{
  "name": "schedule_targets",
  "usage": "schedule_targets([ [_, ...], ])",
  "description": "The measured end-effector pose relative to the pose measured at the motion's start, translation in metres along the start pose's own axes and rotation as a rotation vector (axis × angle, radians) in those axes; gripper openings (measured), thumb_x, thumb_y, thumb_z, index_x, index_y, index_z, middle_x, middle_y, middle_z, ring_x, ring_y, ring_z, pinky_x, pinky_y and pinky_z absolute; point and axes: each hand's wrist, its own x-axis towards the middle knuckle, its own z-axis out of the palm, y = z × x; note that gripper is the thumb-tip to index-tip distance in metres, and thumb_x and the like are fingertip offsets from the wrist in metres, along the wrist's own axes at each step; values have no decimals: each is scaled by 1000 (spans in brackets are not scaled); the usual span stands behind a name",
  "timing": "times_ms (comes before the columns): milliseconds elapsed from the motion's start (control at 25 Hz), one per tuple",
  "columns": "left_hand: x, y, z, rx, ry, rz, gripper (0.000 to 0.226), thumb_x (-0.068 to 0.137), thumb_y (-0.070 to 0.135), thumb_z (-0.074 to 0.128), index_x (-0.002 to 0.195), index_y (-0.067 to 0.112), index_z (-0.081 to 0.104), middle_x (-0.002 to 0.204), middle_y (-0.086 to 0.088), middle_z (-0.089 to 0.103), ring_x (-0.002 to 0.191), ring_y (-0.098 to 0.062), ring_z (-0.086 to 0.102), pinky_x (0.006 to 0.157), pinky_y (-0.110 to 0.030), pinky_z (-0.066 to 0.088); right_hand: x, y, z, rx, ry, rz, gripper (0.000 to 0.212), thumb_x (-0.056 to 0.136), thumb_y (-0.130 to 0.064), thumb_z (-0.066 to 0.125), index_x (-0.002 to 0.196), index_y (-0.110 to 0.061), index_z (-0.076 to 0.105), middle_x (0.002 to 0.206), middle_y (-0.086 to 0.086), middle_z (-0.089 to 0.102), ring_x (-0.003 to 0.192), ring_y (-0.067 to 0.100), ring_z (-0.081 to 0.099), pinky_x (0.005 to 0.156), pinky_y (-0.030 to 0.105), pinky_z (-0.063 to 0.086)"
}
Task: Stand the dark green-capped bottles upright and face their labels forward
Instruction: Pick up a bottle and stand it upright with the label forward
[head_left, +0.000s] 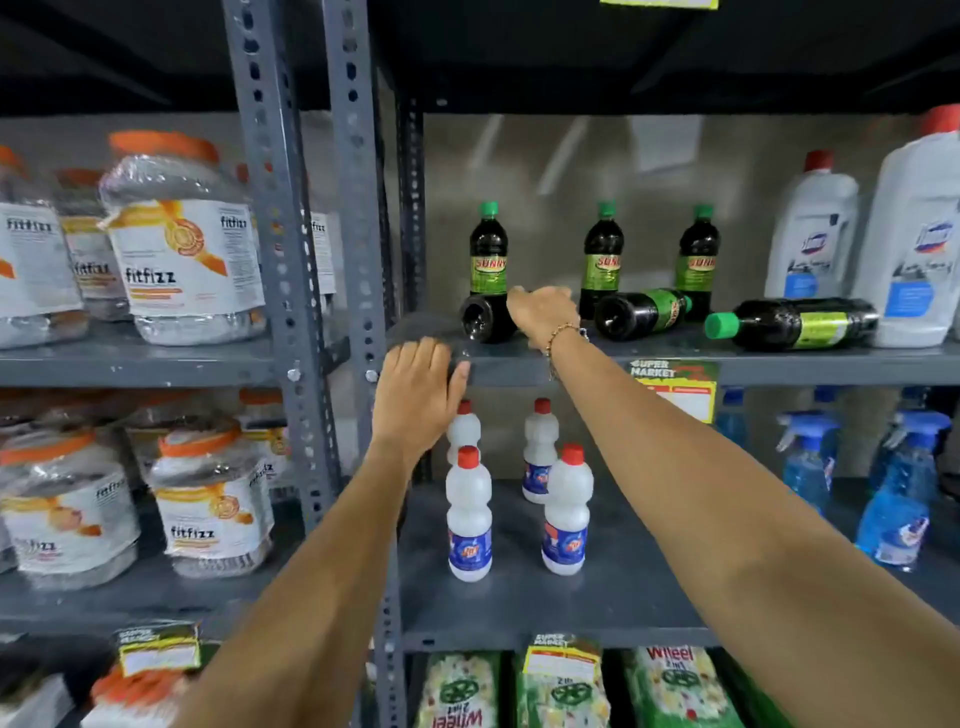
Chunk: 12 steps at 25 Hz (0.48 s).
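Left side, separate rack: big clear jars (184, 236) with orange lids on two shelves, too overlapped to count.

Left hand (415, 400) is spread flat, fingers loosely together, at the front left edge of the grey shelf (779, 364) — holding nothing.

Right hand (543, 312) reaches onto that shelf and wraps over a toppled dark bottle (480, 321), whose base faces outward; fingers curl round its far side, so it looks like a grip. A bead bracelet (563, 332) sits on that wrist.

Green-capped dark bottles: six — three upright at the back (488, 254), (602, 257), (698, 260), labels facing forward, and three lying down: the gripped one, a second (641, 313) just right of the hand, and a third (795, 323) further right, cap pointing left.

Far right: two large white jugs (813, 234) with red caps.

Shelf below: four small white bottles (470, 514) with red caps, upright; blue spray bottles (808, 462) to the right.
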Motion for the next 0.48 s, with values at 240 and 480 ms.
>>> schedule_targets([
  [240, -4, -6, 11, 64, 83, 33, 40, 99, 35, 33, 99, 7, 61, 91, -10, 64, 81, -29, 59, 79, -38, 44, 15, -27, 16, -3, 18, 108, 72, 91, -42, 52, 142, -5, 18, 138, 12, 49, 127, 30, 49, 96, 35, 41],
  [480, -4, -7, 16, 63, 155, 50, 38, 98, 35, 37, 98, 7, 63, 92, -9, 66, 82, -28, 60, 82, -36, 42, 26, -34, 29, 58, -86, 202, 81, 74, -48, 70, 127, -10, 24, 128, 9, 50, 101, 25, 57, 84, 32, 47],
])
